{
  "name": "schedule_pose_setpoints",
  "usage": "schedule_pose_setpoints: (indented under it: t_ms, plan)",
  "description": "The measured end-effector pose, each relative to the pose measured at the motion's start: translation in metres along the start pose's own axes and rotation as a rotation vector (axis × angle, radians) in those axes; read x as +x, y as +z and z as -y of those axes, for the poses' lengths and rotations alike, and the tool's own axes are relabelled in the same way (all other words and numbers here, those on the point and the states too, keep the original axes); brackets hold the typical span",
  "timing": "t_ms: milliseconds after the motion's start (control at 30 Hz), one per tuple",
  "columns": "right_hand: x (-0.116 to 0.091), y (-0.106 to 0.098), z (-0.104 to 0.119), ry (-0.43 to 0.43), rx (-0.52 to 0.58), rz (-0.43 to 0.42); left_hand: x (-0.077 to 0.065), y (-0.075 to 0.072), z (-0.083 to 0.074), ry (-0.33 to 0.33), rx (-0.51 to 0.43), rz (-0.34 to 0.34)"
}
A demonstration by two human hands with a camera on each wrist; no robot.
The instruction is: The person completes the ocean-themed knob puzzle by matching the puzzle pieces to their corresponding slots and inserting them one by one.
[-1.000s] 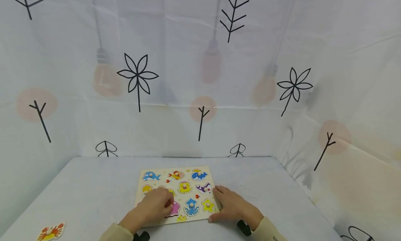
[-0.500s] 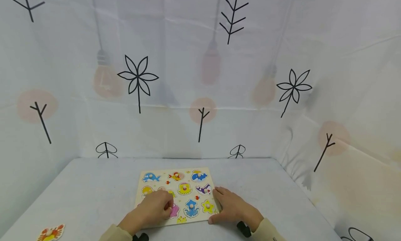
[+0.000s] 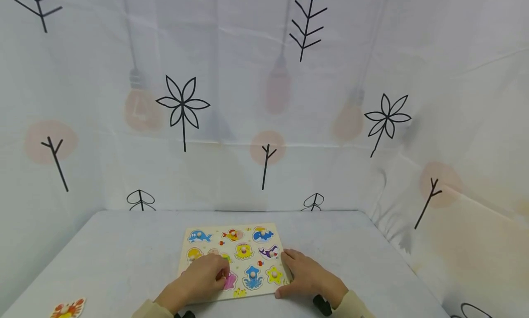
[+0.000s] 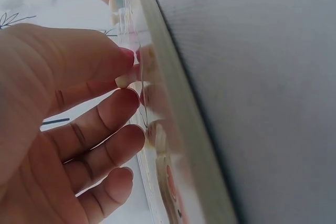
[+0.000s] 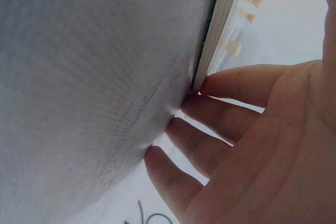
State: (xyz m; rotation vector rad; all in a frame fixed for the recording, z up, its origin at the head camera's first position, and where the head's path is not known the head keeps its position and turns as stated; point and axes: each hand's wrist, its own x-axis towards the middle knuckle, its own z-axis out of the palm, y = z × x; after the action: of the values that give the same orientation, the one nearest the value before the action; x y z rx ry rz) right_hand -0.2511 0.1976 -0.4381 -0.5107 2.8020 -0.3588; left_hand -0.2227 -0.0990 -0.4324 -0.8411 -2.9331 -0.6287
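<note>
A pale wooden peg puzzle board [image 3: 211,229] with sea-animal pieces lies on the table. Over its front left part is my left hand [image 3: 198,279]; thumb and index finger pinch the small knob [image 4: 123,81] of a pink puzzle piece [image 3: 230,281]. The hand covers much of that piece, and whether it sits fully in its recess I cannot tell. My right hand [image 3: 307,275] rests at the board's right side with fingers extended. In the right wrist view, its index finger touches the board's edge [image 5: 212,35] and the other fingertips [image 5: 153,156] press on the table.
A crab puzzle piece [image 3: 68,308] lies apart on the white-covered table [image 3: 124,253] at the front left. On the board, a blue squid piece [image 3: 253,277] and a yellow starfish piece [image 3: 274,275] are right of the pink one. A patterned cloth [image 3: 231,171] hangs behind.
Less of the pink piece shows beneath my left hand than a second ago, and its lower edge looks flatter to the board. The right hand stays put. The head view has tilted slightly up.
</note>
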Motion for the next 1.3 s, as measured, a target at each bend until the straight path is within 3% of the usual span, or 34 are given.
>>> schedule_pose_setpoints:
  t_ms: [233,433,633,867,1100,1300]
  plan:
    - [-0.003,-0.001,0.003,-0.019,-0.011,-0.003,-0.007,0.003,0.006,0.041,0.058,-0.047]
    - [-0.002,0.000,0.004,-0.037,-0.038,-0.010,-0.027,-0.006,0.016,0.048,0.090,-0.110]
    - [-0.001,0.001,0.004,-0.024,-0.041,-0.009,-0.048,-0.018,0.034,0.008,0.113,-0.108]
    - [-0.002,0.000,0.002,-0.008,-0.017,-0.005,-0.073,-0.035,0.054,-0.164,0.138,-0.034]
    - [-0.004,0.000,0.000,-0.004,-0.018,-0.005,-0.104,-0.047,0.082,-0.441,0.100,0.020]
    - [-0.003,0.000,0.001,-0.012,-0.010,-0.002,-0.137,-0.056,0.109,-0.536,0.100,0.022]
